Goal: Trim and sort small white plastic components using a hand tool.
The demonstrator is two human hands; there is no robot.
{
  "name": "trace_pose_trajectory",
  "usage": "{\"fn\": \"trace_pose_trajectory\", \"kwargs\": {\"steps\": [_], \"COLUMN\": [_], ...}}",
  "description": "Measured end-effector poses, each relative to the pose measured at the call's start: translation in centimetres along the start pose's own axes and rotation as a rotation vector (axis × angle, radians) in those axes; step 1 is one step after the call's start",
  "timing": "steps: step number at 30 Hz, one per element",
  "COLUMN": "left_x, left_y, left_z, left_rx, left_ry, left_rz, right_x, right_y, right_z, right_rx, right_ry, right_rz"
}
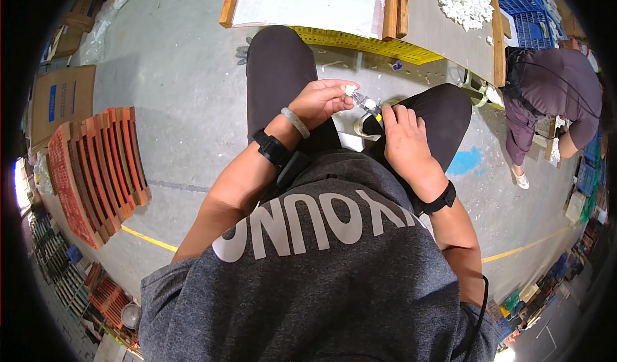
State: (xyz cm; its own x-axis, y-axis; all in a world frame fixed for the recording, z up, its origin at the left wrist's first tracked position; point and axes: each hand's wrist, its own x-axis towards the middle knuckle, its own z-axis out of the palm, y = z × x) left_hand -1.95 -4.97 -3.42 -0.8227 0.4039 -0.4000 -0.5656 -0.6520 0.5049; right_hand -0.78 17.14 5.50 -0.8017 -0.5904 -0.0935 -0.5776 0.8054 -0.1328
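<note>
Your left hand (323, 102) pinches a white piece (350, 90); your right hand (406, 138) holds a tool (366, 102). If the tool slips, it might nip you.

The head-worn fisheye looks down from close above the left hand (321, 102) and right hand (406, 137).

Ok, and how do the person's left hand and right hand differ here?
The left hand pinches a small white piece; the right hand grips a small tool with yellow on it. The left wrist carries a pale bangle and a black wristband; the right wrist, only a black strap. Both hands are close together in front of the torso.
</note>
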Motion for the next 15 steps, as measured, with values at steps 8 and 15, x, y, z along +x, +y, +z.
{"fn": "trace_pose_trajectory", "kwargs": {"steps": [8, 15], "left_x": [0.2, 0.3], "left_y": [-0.1, 0.0], "left_z": [0.0, -0.2], "left_rx": [0.002, -0.088], "left_ry": [0.035, 0.000], "left_rz": [0.002, 0.033], "right_x": [0.5, 0.6], "right_y": [1.0, 2.7], "right_z": [-0.1, -0.4], "right_rx": [0.483, 0.843], "right_ry": [-0.184, -0.329], "right_rz": [0.104, 0.281]}}
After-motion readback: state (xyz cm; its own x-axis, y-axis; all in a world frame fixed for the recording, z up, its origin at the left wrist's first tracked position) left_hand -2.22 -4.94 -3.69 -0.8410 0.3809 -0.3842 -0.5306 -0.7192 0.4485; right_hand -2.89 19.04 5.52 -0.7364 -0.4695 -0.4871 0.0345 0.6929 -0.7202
